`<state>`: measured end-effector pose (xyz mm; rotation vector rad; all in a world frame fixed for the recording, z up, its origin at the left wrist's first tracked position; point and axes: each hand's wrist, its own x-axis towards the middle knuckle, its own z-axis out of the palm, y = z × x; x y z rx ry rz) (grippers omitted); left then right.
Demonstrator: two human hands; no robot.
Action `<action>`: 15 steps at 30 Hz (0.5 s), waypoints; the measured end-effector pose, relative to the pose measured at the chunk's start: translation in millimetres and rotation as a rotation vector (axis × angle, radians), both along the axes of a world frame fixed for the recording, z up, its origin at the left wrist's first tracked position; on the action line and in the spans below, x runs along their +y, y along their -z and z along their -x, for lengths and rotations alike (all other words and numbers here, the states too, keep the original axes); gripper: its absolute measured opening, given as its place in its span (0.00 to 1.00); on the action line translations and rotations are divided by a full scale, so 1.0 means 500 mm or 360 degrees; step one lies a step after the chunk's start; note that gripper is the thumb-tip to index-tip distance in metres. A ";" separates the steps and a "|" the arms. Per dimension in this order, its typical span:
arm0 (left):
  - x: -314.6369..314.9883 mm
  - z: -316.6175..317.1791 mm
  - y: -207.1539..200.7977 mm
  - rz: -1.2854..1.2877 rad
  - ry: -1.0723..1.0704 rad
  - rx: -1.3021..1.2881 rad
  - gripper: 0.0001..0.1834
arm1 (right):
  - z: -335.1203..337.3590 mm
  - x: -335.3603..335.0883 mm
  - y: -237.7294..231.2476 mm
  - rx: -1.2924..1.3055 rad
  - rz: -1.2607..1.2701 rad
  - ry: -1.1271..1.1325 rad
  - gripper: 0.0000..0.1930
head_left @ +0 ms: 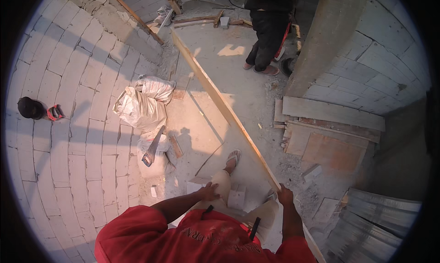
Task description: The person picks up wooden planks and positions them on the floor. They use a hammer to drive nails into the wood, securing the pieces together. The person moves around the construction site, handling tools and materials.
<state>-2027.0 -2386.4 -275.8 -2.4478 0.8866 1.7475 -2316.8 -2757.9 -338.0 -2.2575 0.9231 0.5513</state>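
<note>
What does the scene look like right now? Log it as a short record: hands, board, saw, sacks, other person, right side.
left hand: resting on the left leg near the knee
right hand: gripping the board
board: long, narrow, running from upper left to lower right
saw: lying on a sack, handle toward the wearer
sacks: pale, beside the block wall
other person: standing beyond the board, dark trousers
right side: stacked panels, corrugated sheets

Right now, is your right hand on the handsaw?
No: the handsaw lies on a pale sack, while your right hand grips the long board.
</note>
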 end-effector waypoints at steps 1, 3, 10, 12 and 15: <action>-0.029 -0.014 0.000 -0.0122 0.0038 0.0134 0.55 | -0.003 0.008 0.035 0.0051 0.0012 0.0046 0.23; -0.038 -0.031 0.067 -0.0271 0.0187 0.0096 0.54 | -0.046 0.023 0.101 0.0044 -0.0035 0.0048 0.24; -0.100 -0.033 0.207 -0.0204 0.0547 -0.0433 0.40 | -0.114 0.051 0.463 -0.0008 0.0007 0.0136 0.23; -0.140 -0.027 0.236 -0.0265 0.0642 -0.0467 0.35 | -0.105 0.032 0.569 -0.0063 0.0168 0.0163 0.23; -0.121 0.000 0.254 -0.0039 0.0628 -0.0600 0.31 | -0.108 -0.009 0.617 -0.0088 0.0184 0.0199 0.22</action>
